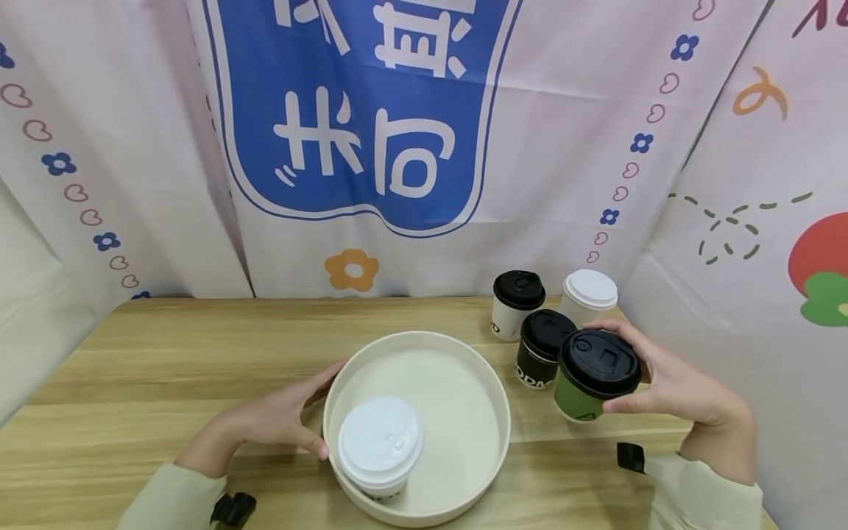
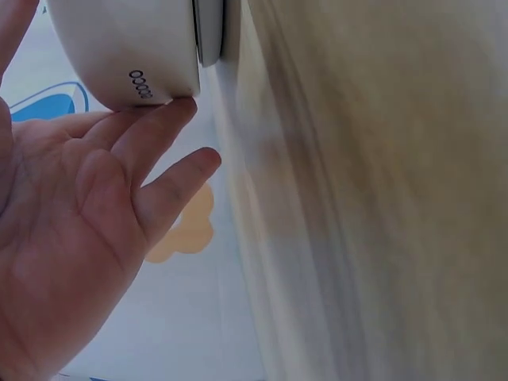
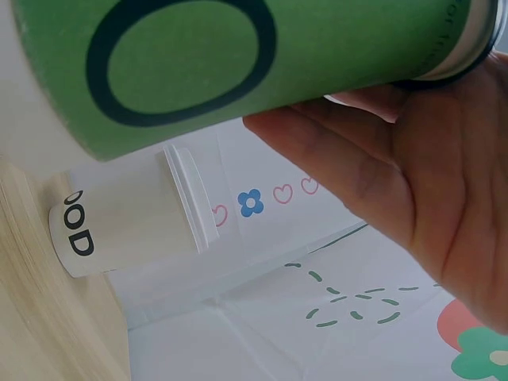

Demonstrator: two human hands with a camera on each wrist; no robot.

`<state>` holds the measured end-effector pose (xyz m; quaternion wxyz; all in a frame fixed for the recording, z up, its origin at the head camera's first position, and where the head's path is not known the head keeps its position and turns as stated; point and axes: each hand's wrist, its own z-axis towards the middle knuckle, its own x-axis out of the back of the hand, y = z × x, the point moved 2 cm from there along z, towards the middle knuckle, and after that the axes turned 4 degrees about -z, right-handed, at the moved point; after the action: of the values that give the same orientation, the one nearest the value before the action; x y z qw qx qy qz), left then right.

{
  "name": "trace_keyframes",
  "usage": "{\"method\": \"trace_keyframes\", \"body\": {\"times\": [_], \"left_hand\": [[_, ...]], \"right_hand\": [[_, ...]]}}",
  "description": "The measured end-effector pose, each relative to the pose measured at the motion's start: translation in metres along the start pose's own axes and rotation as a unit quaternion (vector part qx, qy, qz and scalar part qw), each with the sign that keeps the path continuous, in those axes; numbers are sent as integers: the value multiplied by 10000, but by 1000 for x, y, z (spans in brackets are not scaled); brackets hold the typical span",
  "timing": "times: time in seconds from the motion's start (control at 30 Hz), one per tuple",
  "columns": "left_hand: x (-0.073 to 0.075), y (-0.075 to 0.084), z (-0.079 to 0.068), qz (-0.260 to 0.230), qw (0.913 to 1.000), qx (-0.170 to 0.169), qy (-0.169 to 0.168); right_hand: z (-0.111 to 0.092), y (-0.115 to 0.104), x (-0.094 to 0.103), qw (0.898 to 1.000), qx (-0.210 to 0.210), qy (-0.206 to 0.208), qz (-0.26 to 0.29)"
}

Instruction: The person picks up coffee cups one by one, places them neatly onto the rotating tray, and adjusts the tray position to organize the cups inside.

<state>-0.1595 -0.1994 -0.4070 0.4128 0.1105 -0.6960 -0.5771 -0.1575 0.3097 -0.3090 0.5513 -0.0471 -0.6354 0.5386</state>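
My right hand (image 1: 669, 379) grips a green paper cup (image 1: 578, 397) with a black lid, thumb and fingers around its upper part. In the right wrist view the green cup (image 3: 182, 63) fills the top; whether its base touches the table I cannot tell. My left hand (image 1: 285, 416) spreads its fingers and thumb against the outer left side of a round cream tray (image 1: 457, 508). Fairly straight fingers (image 2: 163, 135) touch the wall of the tray (image 2: 131, 48) in the left wrist view. Inside the tray, at its front left, stands a white-lidded cup (image 1: 380, 445).
Behind the green cup stand a small black cup (image 1: 538, 364), a white cup with a black lid (image 1: 509, 320) and a white cup with a white lid (image 1: 589, 294). Printed cloth (image 1: 563, 147) borders the wooden table (image 1: 199, 346) at the back and sides.
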Motion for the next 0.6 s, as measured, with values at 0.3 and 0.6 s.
{"method": "trace_keyframes", "body": {"times": [0.3,0.6], "left_hand": [[8,-6,6,-307,9983,138,-480],[11,-8,7,-276,9987,-4,-436]], "right_hand": [[-1,0,1,10000,-22,-1,36],[-3,2,3,10000,54,77,-2]]}}
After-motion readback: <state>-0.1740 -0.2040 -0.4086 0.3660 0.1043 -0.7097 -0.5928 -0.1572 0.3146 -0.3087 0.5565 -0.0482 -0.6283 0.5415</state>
